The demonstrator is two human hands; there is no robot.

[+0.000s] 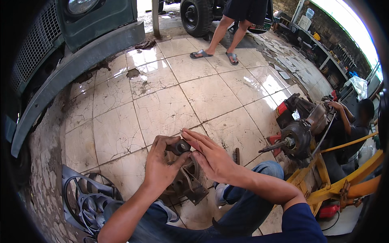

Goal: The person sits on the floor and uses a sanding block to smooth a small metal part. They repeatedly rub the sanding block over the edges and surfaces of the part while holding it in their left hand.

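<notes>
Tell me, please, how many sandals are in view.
2: one sandal and, to its right, another sandal, both worn by the standing person near the top edge. More may be hidden.

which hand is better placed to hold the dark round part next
Probably the left hand: its thumb and fingers curl around the dark round part, while the right hand has its fingers stretched out beside it.

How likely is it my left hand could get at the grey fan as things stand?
Probably yes: the grey fan lies beside your left leg, its outer side uncovered. But your left hand holds a dark cylindrical part, so that would likely go down first.
</notes>
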